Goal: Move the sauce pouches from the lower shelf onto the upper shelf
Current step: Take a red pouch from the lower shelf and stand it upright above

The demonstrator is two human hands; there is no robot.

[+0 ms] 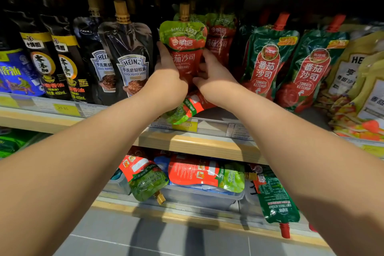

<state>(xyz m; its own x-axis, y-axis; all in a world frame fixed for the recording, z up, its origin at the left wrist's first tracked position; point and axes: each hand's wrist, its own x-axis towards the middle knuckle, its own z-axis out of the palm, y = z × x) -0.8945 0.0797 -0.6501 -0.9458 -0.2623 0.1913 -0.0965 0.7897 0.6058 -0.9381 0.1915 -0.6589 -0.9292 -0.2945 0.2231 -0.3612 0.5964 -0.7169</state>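
Note:
A red and green ketchup pouch point(184, 43) with a gold cap stands upright on the upper shelf point(195, 143). My left hand point(168, 81) grips its left side and my right hand point(212, 77) holds its right side. Under my hands a second red and green pouch point(187, 108) lies flat at the shelf's front edge. On the lower shelf point(187, 212) lie two more red and green pouches point(143, 178) point(205, 174) and a dark green pouch point(274, 199) with a red cap hanging over the edge.
Black Heinz pepper sauce pouches point(128, 58) and dark sesame oil bottles point(45, 54) stand to the left. Green tomato ketchup pouches point(268, 60) and yellow Heinz pouches point(357, 72) stand to the right. A clear bin point(199, 195) sits on the lower shelf. Grey floor tiles point(145, 237) lie below.

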